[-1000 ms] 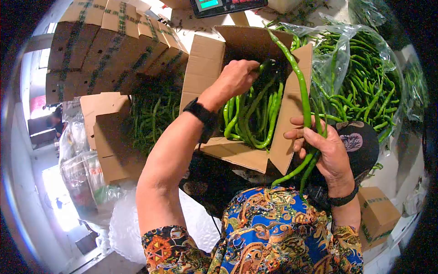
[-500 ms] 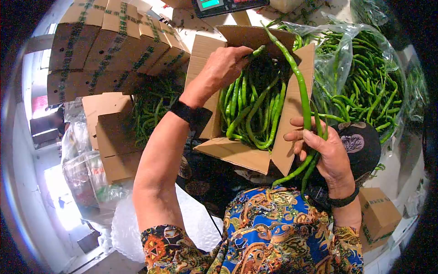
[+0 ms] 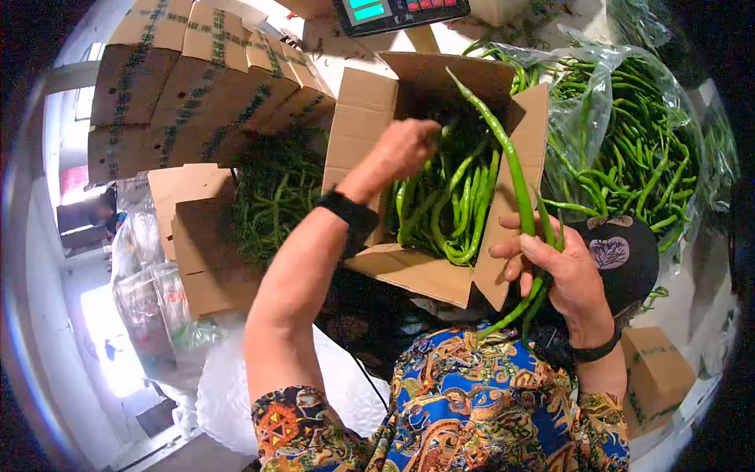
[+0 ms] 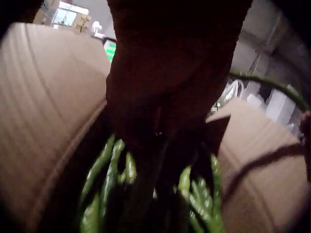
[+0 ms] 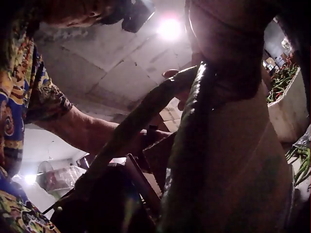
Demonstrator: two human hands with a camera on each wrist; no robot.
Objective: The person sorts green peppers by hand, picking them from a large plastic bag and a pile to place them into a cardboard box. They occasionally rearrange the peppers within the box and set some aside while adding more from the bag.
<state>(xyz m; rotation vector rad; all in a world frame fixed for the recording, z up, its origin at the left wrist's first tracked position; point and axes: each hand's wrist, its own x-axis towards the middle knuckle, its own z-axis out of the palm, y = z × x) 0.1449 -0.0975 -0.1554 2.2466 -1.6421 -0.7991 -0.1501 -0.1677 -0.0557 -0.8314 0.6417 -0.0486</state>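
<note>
An open cardboard box (image 3: 409, 275) stands in front of me, with long green chili peppers (image 3: 476, 208) lying lengthwise in it, several of them bent round at the near end. My left hand (image 3: 401, 153) is over the box's left half, fingers curled, pinching a green chili pepper whose blurred end shows at the fingertips. In the left wrist view that hand (image 4: 170, 68) is a dark shape above glossy peppers (image 4: 201, 199). Beside the right flap, my right hand (image 3: 570, 275) grips a few long chili peppers (image 3: 511, 161) between thumb and fingers; the longest points up past the flap.
To the right, a clear plastic bag (image 3: 605, 67) spills over with green peppers. Taped cartons (image 3: 212, 71) are stacked at the left, above a darker heap of peppers (image 3: 279, 197). A digital scale (image 3: 401, 12) sits at the far edge; a small carton (image 3: 657, 377) stands at lower right.
My left hand lifted up and left with a pepper's end showing, then came back down and right over the box. The right hand keeps its peppers in nearly the same place.
</note>
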